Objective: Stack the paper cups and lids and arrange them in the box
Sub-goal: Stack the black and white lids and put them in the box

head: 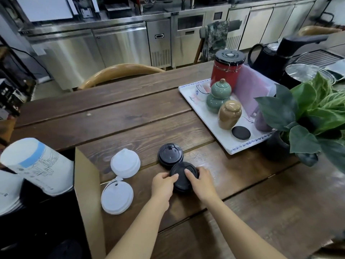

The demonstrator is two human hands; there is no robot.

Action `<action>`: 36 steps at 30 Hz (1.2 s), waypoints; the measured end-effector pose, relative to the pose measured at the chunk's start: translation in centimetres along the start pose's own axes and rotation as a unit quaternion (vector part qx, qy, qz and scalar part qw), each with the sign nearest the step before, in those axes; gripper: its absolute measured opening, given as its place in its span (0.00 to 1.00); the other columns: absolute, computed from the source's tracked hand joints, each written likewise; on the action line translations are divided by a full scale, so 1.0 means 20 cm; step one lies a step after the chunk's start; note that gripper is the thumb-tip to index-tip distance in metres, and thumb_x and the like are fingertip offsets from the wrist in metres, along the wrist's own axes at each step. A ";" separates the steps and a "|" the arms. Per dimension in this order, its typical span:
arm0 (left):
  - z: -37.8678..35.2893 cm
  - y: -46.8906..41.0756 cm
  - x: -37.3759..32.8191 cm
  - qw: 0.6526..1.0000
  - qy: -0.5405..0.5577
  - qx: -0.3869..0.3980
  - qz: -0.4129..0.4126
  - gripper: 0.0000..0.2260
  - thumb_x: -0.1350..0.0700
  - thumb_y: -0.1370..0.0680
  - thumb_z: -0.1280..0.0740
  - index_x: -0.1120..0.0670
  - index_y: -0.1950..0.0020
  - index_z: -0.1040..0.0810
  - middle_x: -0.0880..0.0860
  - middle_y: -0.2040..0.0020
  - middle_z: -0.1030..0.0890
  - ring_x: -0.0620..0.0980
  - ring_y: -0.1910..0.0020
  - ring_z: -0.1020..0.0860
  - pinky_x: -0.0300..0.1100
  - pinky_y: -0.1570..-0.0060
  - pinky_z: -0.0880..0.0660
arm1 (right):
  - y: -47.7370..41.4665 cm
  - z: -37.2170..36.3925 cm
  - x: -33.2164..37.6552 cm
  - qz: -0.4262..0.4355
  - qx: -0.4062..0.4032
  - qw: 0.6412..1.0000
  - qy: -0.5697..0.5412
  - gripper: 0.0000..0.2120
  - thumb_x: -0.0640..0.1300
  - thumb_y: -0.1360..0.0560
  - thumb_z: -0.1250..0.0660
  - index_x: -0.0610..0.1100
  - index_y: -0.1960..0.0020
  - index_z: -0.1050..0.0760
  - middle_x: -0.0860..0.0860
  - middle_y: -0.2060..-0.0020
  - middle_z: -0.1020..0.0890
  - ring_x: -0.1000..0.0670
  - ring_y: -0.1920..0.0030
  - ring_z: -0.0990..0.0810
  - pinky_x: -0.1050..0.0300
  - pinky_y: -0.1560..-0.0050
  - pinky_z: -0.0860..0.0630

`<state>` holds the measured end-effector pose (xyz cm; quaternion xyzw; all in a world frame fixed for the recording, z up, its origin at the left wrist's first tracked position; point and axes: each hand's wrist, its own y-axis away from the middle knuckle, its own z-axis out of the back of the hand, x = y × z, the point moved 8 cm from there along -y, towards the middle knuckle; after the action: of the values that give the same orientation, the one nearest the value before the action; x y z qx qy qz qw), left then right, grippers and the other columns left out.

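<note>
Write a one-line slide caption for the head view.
Both hands, left hand and right hand, grip a stack of black lids beside the cardboard box.

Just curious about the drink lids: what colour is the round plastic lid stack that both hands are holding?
Black, a round plastic lid stack on the wooden table, seen in the head view.

I am seeing the table (130, 116) showing rough-grained, dark-stained wood with a faint sheen. The black lids (183, 177) are looking like matt plastic, the white lids (125, 163) like translucent plastic. The box (87, 184) is showing plain brown cardboard. The jars (229, 114) are gleaming like glazed ceramic, the cabinets (121, 43) like brushed steel.
</note>
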<state>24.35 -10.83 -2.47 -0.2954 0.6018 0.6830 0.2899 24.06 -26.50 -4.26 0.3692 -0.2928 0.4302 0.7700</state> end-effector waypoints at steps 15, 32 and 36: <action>-0.05 0.03 0.02 0.979 0.131 0.069 0.142 0.15 0.60 0.28 0.29 0.56 0.43 0.25 0.56 0.41 0.24 0.56 0.38 0.28 0.60 0.45 0.26 | -0.02 0.00 0.02 -0.004 0.001 0.992 -0.122 0.27 0.63 0.40 0.29 0.45 0.50 0.27 0.47 0.49 0.26 0.46 0.45 0.26 0.44 0.42 0.25; 0.10 -0.15 -0.34 0.998 0.039 0.043 -0.029 0.20 0.50 0.27 0.30 0.57 0.38 0.25 0.55 0.45 0.19 0.55 0.46 0.20 0.49 0.43 0.23 | -0.37 -0.01 0.59 0.143 0.182 0.963 -0.140 0.16 0.48 0.32 0.25 0.44 0.47 0.21 0.48 0.51 0.18 0.50 0.50 0.19 0.53 0.49 0.21; 0.09 -0.20 -0.30 0.999 0.033 0.021 -0.004 0.20 0.51 0.25 0.31 0.59 0.37 0.26 0.55 0.42 0.20 0.53 0.43 0.22 0.49 0.40 0.24 | -0.42 -0.09 0.55 0.132 0.206 0.965 -0.098 0.15 0.50 0.31 0.27 0.44 0.47 0.22 0.48 0.51 0.18 0.49 0.50 0.19 0.51 0.50 0.21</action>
<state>31.08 -8.91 -0.40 -0.3142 0.6241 0.6591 0.2783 36.70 -23.09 0.47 0.5178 -0.3185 0.5410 0.5812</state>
